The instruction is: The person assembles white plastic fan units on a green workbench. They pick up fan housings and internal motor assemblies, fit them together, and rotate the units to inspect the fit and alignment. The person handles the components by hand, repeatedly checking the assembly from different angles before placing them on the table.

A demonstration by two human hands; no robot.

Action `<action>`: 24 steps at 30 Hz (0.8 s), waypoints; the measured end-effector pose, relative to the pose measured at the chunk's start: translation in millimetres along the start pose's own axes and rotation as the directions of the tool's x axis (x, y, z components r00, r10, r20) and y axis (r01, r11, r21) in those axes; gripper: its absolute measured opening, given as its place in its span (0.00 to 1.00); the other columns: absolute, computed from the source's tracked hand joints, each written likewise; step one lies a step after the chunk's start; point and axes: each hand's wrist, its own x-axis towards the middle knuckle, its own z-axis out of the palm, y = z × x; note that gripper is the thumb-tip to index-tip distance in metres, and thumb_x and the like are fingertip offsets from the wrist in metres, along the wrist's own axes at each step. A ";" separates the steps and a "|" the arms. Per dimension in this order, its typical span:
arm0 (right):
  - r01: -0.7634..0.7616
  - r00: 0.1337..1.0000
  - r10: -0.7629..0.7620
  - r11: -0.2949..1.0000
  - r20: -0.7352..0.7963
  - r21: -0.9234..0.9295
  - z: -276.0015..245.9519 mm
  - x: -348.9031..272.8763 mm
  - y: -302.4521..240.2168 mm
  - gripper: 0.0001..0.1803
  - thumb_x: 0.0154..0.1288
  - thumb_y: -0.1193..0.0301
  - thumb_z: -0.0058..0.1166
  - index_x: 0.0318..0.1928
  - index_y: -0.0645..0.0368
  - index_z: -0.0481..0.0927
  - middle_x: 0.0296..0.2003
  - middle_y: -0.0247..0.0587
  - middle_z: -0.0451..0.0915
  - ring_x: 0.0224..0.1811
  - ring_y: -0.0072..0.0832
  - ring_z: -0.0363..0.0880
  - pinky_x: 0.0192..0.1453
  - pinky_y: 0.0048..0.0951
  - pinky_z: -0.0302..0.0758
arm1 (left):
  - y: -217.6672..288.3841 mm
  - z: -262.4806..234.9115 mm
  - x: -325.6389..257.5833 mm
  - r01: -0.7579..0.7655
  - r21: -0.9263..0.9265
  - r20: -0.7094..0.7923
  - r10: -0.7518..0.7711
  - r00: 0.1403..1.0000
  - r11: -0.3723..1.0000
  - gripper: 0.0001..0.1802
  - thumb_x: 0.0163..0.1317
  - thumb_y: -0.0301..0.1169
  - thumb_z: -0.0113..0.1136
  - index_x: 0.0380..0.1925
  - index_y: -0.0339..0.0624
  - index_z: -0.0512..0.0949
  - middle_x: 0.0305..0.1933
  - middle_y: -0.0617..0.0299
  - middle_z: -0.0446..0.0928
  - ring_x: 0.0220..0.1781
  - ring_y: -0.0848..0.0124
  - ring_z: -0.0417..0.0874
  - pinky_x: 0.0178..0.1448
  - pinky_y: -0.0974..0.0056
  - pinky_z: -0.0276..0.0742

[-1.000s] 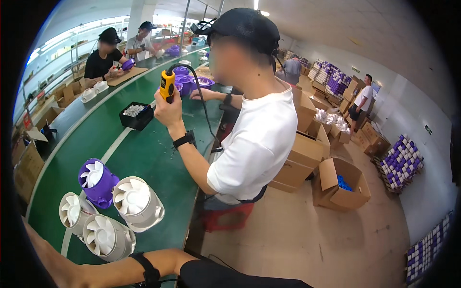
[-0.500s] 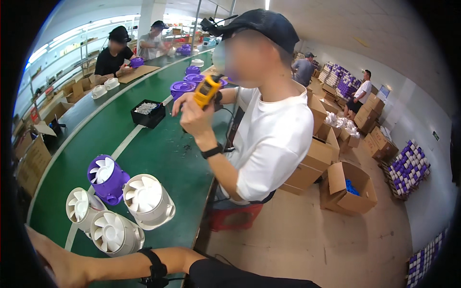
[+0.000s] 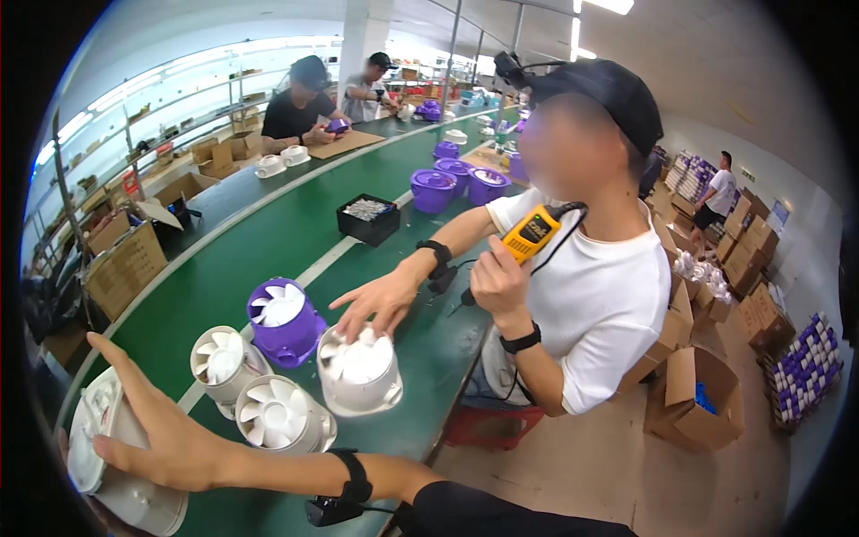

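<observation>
At eight o'clock our right hand (image 3: 165, 440), spread wide, rests against a tilted, off-white cylindrical plastic housing (image 3: 116, 490), our left hand (image 3: 62, 442) too cropped to read, and we seem to be positioning it, likely needing a steady set-down on the green surface (image 3: 295, 224).
</observation>
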 end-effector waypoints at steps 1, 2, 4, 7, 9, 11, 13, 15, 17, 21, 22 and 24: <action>-0.013 1.000 0.014 0.999 0.026 -0.039 1.2 -1.0 -2.1 0.54 0.65 0.52 0.53 0.76 0.63 0.34 0.74 0.63 0.46 0.78 0.52 0.46 0.79 0.43 0.44 | -14.0 -14.4 7.7 0.013 -0.034 -0.004 -0.013 1.000 0.999 0.43 0.68 0.63 0.43 0.69 0.39 0.60 0.69 0.45 0.62 0.70 0.48 0.66 0.70 0.46 0.67; -0.073 0.997 0.071 0.996 0.037 0.054 2.4 1.9 -11.0 0.60 0.58 0.51 0.60 0.76 0.63 0.33 0.73 0.65 0.48 0.77 0.52 0.48 0.78 0.42 0.45 | -16.4 -26.8 10.4 0.004 -0.046 0.014 -0.004 1.000 0.999 0.45 0.66 0.64 0.45 0.69 0.38 0.60 0.69 0.45 0.62 0.70 0.48 0.66 0.71 0.46 0.66; -0.092 0.991 0.077 0.986 0.107 0.138 9.0 5.0 -13.4 0.63 0.55 0.50 0.64 0.76 0.62 0.34 0.72 0.63 0.49 0.76 0.50 0.49 0.78 0.41 0.45 | -22.3 -55.2 9.0 0.001 -0.066 0.026 0.001 1.000 0.998 0.48 0.63 0.65 0.49 0.70 0.37 0.58 0.69 0.44 0.62 0.69 0.48 0.66 0.71 0.47 0.65; 0.019 0.999 -0.021 0.998 0.031 0.061 -0.7 7.5 10.3 0.69 0.48 0.47 0.69 0.76 0.64 0.35 0.72 0.60 0.48 0.76 0.45 0.49 0.78 0.40 0.46 | 15.1 27.0 -9.0 -0.165 -0.061 0.152 0.173 0.973 0.984 0.62 0.51 0.69 0.65 0.69 0.30 0.53 0.66 0.43 0.66 0.65 0.53 0.72 0.67 0.50 0.70; 0.055 0.996 -0.058 0.997 0.073 0.052 -12.8 7.8 7.5 0.67 0.50 0.46 0.70 0.75 0.69 0.40 0.72 0.59 0.50 0.75 0.44 0.49 0.78 0.37 0.46 | 14.2 22.8 -7.5 -0.199 0.035 0.240 0.185 0.953 0.979 0.57 0.56 0.64 0.56 0.73 0.32 0.53 0.73 0.47 0.60 0.72 0.57 0.67 0.76 0.55 0.58; 0.078 0.987 -0.092 0.991 0.134 0.104 -13.9 11.5 6.4 0.68 0.46 0.46 0.72 0.74 0.69 0.43 0.71 0.57 0.52 0.74 0.41 0.53 0.77 0.36 0.49 | 29.6 29.6 -12.1 -0.287 0.133 0.201 0.257 0.945 0.949 0.62 0.52 0.68 0.60 0.72 0.29 0.52 0.72 0.46 0.61 0.71 0.57 0.68 0.74 0.54 0.62; 0.064 0.983 -0.082 0.992 0.162 0.113 -16.3 10.4 1.0 0.69 0.42 0.46 0.74 0.74 0.68 0.45 0.69 0.55 0.53 0.73 0.40 0.55 0.76 0.36 0.52 | 34.6 34.3 -17.7 -0.252 0.077 0.141 0.240 0.961 0.965 0.71 0.41 0.73 0.67 0.69 0.24 0.55 0.74 0.45 0.57 0.71 0.59 0.68 0.73 0.57 0.64; 0.043 0.988 -0.068 0.984 0.142 0.173 -11.1 10.9 2.8 0.70 0.40 0.45 0.74 0.73 0.67 0.46 0.68 0.55 0.56 0.72 0.41 0.57 0.75 0.38 0.54 | 41.9 35.7 -22.8 -0.235 -0.009 0.104 0.235 0.967 0.972 0.69 0.41 0.65 0.73 0.69 0.23 0.55 0.73 0.44 0.58 0.71 0.57 0.66 0.74 0.56 0.63; 0.007 0.997 -0.021 0.983 0.079 0.182 -16.8 7.2 -1.3 0.71 0.39 0.44 0.75 0.74 0.67 0.44 0.69 0.57 0.56 0.71 0.43 0.59 0.75 0.39 0.55 | 38.5 40.7 -20.6 -0.168 -0.161 0.195 0.198 0.961 0.973 0.67 0.43 0.55 0.77 0.71 0.25 0.50 0.70 0.43 0.61 0.71 0.57 0.66 0.73 0.57 0.62; -0.032 0.999 0.032 0.963 0.005 0.267 2.3 6.6 -11.5 0.78 0.39 0.38 0.74 0.75 0.67 0.37 0.71 0.64 0.52 0.72 0.47 0.60 0.75 0.42 0.58 | 40.8 37.3 -27.0 -0.129 -0.245 0.190 0.178 0.965 0.961 0.60 0.44 0.47 0.80 0.68 0.32 0.53 0.65 0.45 0.65 0.68 0.59 0.68 0.72 0.57 0.64; -0.016 1.000 0.019 0.962 -0.009 0.274 7.0 8.3 -9.0 0.77 0.40 0.37 0.73 0.75 0.66 0.36 0.71 0.64 0.51 0.72 0.48 0.60 0.75 0.43 0.59 | 40.7 35.6 -27.8 -0.128 -0.250 0.165 0.172 0.971 0.960 0.59 0.43 0.45 0.81 0.67 0.33 0.54 0.64 0.46 0.65 0.68 0.59 0.68 0.71 0.57 0.64; 0.029 0.997 -0.010 0.965 -0.075 0.261 12.2 6.3 -6.6 0.76 0.41 0.39 0.73 0.75 0.66 0.36 0.71 0.64 0.51 0.72 0.48 0.60 0.75 0.43 0.59 | 39.6 36.3 -30.4 -0.106 -0.285 0.139 0.151 0.979 0.953 0.57 0.43 0.41 0.83 0.66 0.35 0.55 0.64 0.46 0.65 0.67 0.60 0.69 0.71 0.57 0.66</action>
